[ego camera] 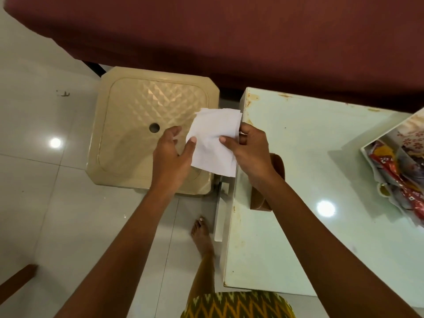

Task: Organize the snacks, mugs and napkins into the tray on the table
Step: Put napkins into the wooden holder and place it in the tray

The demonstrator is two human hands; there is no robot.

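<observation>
Two hands share one white paper napkin (214, 143), held in the air over the gap between the beige plastic stool (146, 131) and the near corner of the pale green worktop (298, 180). The left hand (173, 154) pinches the napkin's left edge between thumb and fingers; the right hand (249, 148) grips its right edge, thumb on top, fingers curled behind. The sheet looks like a loose stack or a folded piece, creased, with its long axis running roughly from 12 to 6 o'clock. The relation that matters is where the tray (367, 154) lies: at about 3 o'clock from the hands, well apart, at the far right edge of the view, with red snack packets (399, 173) already lying in it. The right hand is the nearer one, and its forearm already reaches across the worktop, passing over a brown holder-like object (278, 166) just beside the wrist; what that is I cannot tell for sure. Both arms are extended forward, wrists level. Judging from this, the napkin probably needs squaring up before being carried rightward, most easily by the right hand.
</observation>
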